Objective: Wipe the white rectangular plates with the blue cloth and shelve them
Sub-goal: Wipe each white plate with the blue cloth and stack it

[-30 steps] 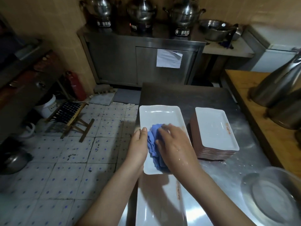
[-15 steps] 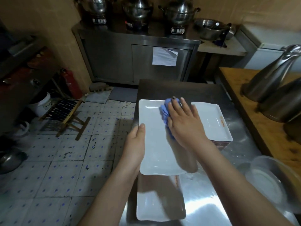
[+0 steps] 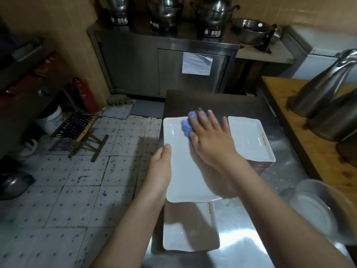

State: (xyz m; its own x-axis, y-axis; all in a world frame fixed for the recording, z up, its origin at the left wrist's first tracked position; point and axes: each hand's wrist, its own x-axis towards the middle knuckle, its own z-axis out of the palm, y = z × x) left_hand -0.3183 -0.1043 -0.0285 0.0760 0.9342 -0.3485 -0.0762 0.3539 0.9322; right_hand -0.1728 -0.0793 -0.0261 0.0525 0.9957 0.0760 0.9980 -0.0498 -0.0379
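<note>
A white rectangular plate [image 3: 180, 167] is held level above the steel table, its left edge gripped by my left hand [image 3: 161, 167]. My right hand [image 3: 209, 137] presses the bunched blue cloth [image 3: 187, 124] flat onto the plate's far end, fingers spread over it. To the right a stack of white plates [image 3: 251, 140] sits on the table. Another white plate [image 3: 185, 235] lies on the table below the held one, partly in shadow.
The steel table [image 3: 251, 229] has a wet glass bowl [image 3: 316, 207] at its near right. A wooden counter [image 3: 309, 132] with metal jugs runs along the right. Left of the table is tiled floor [image 3: 77, 180] with a folding stool [image 3: 81, 130].
My right hand has swept the blue cloth from the plate's near end up to its far end. My left hand has kept its grip on the plate's left edge.
</note>
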